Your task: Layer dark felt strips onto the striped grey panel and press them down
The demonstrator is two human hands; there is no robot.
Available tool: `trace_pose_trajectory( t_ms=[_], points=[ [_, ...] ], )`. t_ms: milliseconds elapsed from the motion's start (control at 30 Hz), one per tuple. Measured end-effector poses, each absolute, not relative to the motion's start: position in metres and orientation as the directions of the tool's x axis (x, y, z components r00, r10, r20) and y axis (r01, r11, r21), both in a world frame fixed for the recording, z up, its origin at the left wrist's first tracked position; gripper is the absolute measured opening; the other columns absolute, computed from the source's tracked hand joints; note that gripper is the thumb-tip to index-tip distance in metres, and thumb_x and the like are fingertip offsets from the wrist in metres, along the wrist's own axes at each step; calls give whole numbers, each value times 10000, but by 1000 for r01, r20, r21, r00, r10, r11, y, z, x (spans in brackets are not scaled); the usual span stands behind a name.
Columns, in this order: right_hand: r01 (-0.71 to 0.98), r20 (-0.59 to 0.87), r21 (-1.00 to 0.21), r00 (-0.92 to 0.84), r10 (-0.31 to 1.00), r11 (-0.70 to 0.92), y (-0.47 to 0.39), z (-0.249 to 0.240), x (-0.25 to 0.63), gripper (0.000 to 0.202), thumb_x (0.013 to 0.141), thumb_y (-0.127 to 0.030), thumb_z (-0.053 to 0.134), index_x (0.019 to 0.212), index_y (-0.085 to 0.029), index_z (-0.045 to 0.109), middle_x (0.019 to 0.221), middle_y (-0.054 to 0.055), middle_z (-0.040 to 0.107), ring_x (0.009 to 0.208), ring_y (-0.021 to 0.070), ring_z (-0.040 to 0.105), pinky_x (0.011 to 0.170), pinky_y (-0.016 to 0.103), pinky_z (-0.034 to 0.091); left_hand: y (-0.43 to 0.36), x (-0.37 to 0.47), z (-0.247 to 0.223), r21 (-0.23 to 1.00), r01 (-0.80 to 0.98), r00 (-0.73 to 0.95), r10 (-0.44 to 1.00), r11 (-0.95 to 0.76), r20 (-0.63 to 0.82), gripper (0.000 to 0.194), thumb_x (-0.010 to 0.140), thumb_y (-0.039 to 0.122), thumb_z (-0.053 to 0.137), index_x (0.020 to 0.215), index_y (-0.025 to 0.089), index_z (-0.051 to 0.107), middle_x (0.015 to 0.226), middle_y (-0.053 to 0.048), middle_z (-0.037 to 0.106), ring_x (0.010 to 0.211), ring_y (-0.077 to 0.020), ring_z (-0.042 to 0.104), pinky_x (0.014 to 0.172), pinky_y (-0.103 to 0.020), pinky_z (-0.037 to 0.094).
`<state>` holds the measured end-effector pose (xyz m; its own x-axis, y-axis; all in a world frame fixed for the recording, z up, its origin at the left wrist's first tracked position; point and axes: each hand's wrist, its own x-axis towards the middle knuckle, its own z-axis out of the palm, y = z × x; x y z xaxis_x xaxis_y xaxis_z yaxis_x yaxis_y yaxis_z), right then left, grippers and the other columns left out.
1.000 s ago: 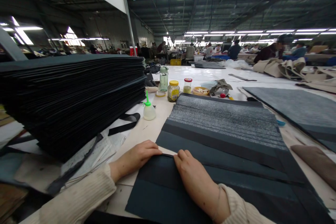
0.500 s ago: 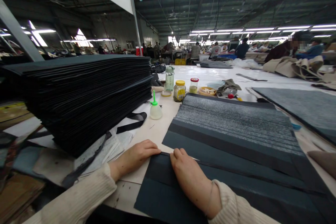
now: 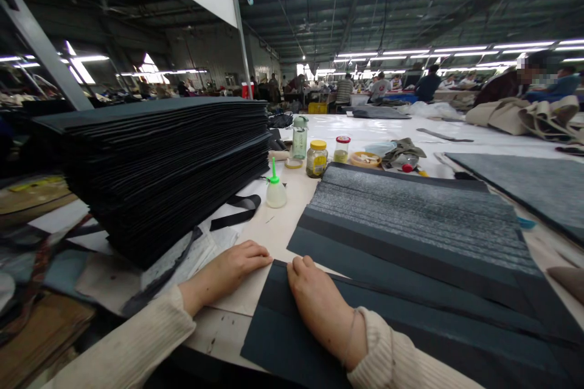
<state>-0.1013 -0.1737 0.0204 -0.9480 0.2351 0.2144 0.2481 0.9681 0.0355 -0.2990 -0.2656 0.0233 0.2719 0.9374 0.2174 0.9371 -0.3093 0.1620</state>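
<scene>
A dark blue-green fabric panel [image 3: 269, 322] with a black strip along its far edge lies in front of me. My right hand [image 3: 322, 307] rests on it, fingers curled down over that edge near the left corner. Fingers together, my left hand [image 3: 232, 270] meets the same corner with its fingertips; its thumb is mostly hidden. Just beyond, overlapping panels with speckled grey backs [image 3: 410, 213] are fanned out on the table. To the left rises a tall stack of dark panels [image 3: 173, 176].
A squeeze bottle with green nozzle [image 3: 276, 192], a yellow-lidded jar [image 3: 316, 161], a red-lidded jar [image 3: 342, 150] and a green water bottle [image 3: 300, 138] stand beyond my hands. A black strap [image 3: 235, 213] and scraps lie beside the stack. Several people work farther back.
My view has swung slightly left. Both hands remain at the panel's corner, the left one's fingertips now at its very tip, the right one slightly closer to it.
</scene>
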Motion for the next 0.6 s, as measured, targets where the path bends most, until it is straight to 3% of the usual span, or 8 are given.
trace_pose_trajectory(
  t_ms=[133, 233, 400, 600],
  points=[
    [239, 248, -10, -940, 234, 971, -175, 21, -94, 210, 786, -2, 446, 914, -80, 593, 823, 95, 565, 754, 193, 504, 636, 299, 461, -259, -276, 27, 207, 954, 134, 925, -218, 356, 376, 813, 25, 338, 1042, 185, 589, 1019, -59, 599, 973, -164, 527, 873, -334, 463],
    [247, 296, -41, -922, 248, 968, -172, 17, -78, 198, 811, -52, 454, 967, -100, 566, 842, 73, 560, 760, 182, 494, 673, 306, 453, -251, -245, 21, 237, 946, 121, 920, -221, 372, 326, 837, 87, 353, 1048, 186, 581, 985, -62, 608, 924, -166, 551, 835, -306, 483],
    [362, 279, -66, -888, 365, 930, -151, 12, -20, 109, 844, -187, 495, 921, -140, 557, 869, 52, 567, 781, 182, 509, 700, 321, 461, -247, -235, 4, 151, 957, 180, 915, -248, 360, 265, 865, 207, 393, 1025, 233, 602, 918, -32, 623, 837, -163, 592, 759, -245, 500],
    [544, 323, -53, -784, 530, 837, -123, 9, 90, 258, 861, -185, 480, 1102, -120, 548, 1071, 82, 593, 991, 191, 529, 898, 341, 435, -244, -256, -8, 82, 963, 205, 896, -256, 393, 258, 873, 317, 418, 1042, 264, 606, 960, -23, 630, 843, -170, 611, 744, -222, 507]
  ],
)
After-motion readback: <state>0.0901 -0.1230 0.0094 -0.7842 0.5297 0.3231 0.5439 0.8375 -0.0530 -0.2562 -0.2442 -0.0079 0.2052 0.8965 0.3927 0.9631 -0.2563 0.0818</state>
